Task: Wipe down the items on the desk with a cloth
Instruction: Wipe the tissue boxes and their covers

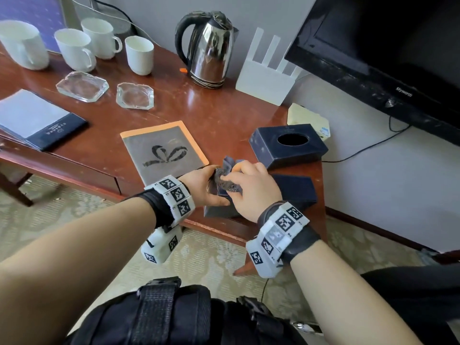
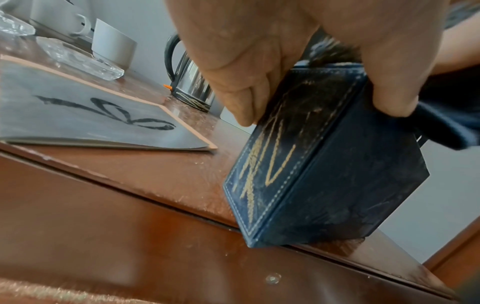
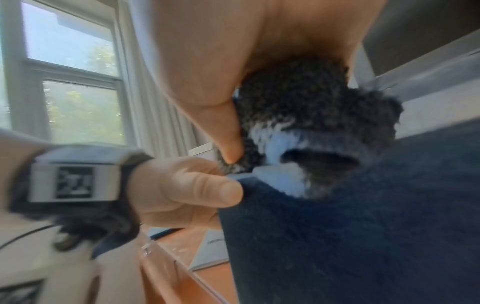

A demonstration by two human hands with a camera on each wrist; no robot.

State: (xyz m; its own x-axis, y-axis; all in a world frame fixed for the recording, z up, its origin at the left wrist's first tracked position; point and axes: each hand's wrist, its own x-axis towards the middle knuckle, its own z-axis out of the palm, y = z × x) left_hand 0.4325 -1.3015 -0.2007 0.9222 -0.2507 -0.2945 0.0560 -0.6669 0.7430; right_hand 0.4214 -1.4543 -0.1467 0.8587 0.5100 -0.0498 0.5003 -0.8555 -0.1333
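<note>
A small dark blue box (image 1: 219, 212) with gold markings stands tilted on one corner at the desk's (image 1: 219, 115) front edge. My left hand (image 1: 211, 186) grips it, thumb on one face and fingers on the other; in the left wrist view the box (image 2: 324, 164) fills the right half. My right hand (image 1: 249, 185) holds a bunched dark grey and blue cloth (image 1: 230, 179) pressed onto the top of the box. The right wrist view shows the cloth (image 3: 311, 107) under my thumb, against the box (image 3: 363, 236).
A dark blue tissue box (image 1: 288, 145) and a flat dark blue piece (image 1: 296, 190) lie right of my hands. A grey booklet (image 1: 164, 150) lies to the left. Two glass ashtrays (image 1: 82, 85), several white cups, a kettle (image 1: 209, 48), a router (image 1: 266, 80) and a TV (image 1: 385, 58) stand behind.
</note>
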